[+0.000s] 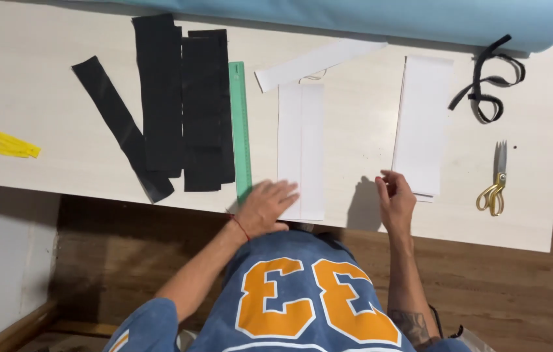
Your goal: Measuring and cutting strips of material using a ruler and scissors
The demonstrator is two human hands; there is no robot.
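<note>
- my left hand point(264, 207) lies flat on the near end of the white strip point(302, 146), fingers spread and pressing down, gripping nothing.
- that white strip runs lengthwise away from me, near end at the table's point(42, 85) front edge, just right of the green ruler point(241, 127); a faint line seems to run down its length.
- my right hand point(395, 199) hovers at the near-left corner of the white stack point(422, 124), fingers loosely curled and a little apart; i cannot tell whether the fingertips touch the stack's edge or hold anything.
- i judge the strip light, thin and limp, cloth or interfacing; it would slide easily on the smooth tabletop, so a flat palm pins it better than a pinch.
- to lift it, i'd take it at a near corner or along a long edge, since the middle would sag and fold.
- left of the ruler lie black fabric strips point(182, 104), overlapping, one angled off to the left.
- another white strip point(315, 62) lies slanted at the far end of mine.
- gold-handled scissors point(496, 182) sit well right, a black strap point(488, 85) beyond them, and a blue fabric roll point(420, 16) along the far edge.
</note>
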